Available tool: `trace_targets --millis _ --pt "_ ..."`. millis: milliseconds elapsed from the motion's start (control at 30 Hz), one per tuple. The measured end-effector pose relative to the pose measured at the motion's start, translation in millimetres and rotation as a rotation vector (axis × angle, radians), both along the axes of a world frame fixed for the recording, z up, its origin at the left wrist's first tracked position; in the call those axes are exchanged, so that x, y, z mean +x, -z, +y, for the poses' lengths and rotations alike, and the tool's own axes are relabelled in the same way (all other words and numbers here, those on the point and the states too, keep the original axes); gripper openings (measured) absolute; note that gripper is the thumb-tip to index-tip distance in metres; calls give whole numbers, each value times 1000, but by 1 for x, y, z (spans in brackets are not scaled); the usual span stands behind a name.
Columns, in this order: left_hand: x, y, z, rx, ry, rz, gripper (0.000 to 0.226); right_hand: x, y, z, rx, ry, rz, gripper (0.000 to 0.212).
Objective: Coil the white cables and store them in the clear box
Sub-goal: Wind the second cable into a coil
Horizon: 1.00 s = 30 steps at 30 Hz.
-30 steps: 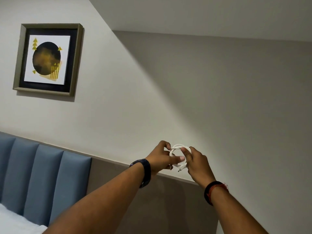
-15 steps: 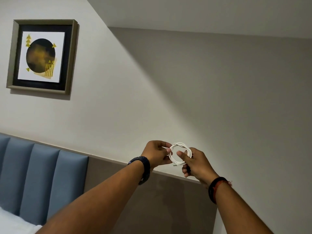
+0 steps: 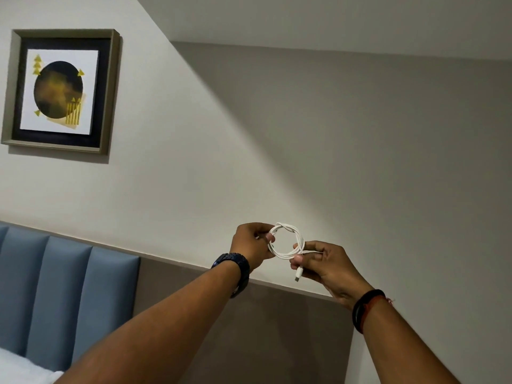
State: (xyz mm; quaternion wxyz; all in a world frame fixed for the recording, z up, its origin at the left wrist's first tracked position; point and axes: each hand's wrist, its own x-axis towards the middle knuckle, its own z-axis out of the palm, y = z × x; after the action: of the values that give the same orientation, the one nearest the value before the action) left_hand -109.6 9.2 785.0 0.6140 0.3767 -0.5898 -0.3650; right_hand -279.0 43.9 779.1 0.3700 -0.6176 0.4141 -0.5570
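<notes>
- Bedroom-looking spot: plain pale wall [image 3: 304,134], a framed print [image 3: 59,91] up on the left, a blue padded headboard [image 3: 55,295] low left with a bit of white bedding in the corner. No clear box anywhere in view, so no idea where it sits.
- Both arms are stretched out in front, holding the white cable [image 3: 286,241] up in the air against the wall, touching nothing else.
- Cable is wound into a small round coil of a few loops, with some strands twisted over each other along the top right.
- Left hand [image 3: 253,245] is closed, pinching the left side of the coil between thumb and fingers.
- Right hand [image 3: 327,266] is closed on the lower right of the coil, where the loose end comes off; the plug [image 3: 298,274] hangs just below the thumb.
- Handling-wise I'd guess it's super light and floppy but springy, the kind that pops open the second you let go. Smooth jacket too, so loops probably slide.
- Best grab is across all the loops at once, pinching the bundle, not a single strand and not the plug.
- Looks like the coiling is nearly done; the tail probably wants tucking or wrapping before it goes in the box.
</notes>
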Motion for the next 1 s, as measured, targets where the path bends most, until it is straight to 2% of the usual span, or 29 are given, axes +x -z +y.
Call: trace_targets --millis 133,233,333,400,467,533,633,733,1000 --pt "1 -1 2 27 52 58 20 -2 2 1 -163 137 222 16" --pt "1 -2 6 60 102 123 20 -1 3 -6 -261 358 329 11" --pt "-1 2 7 52 88 105 19 2 4 -11 -306 552 440 15" --pt "-4 4 7 41 42 70 18 6 4 -12 -262 543 380 12" --pt "-7 5 6 27 -10 34 19 11 3 -12 -171 480 231 6" --pt "-10 6 6 22 -65 -1 20 16 2 -11 -83 405 81 14" --pt "-10 7 4 34 -167 -49 23 20 1 -8 20 251 -37 29" --pt "-9 8 3 53 -194 -63 25 19 -2 -6 99 164 -153 15" --pt "-13 12 5 42 -144 -119 29 19 3 -8 18 295 -26 16"
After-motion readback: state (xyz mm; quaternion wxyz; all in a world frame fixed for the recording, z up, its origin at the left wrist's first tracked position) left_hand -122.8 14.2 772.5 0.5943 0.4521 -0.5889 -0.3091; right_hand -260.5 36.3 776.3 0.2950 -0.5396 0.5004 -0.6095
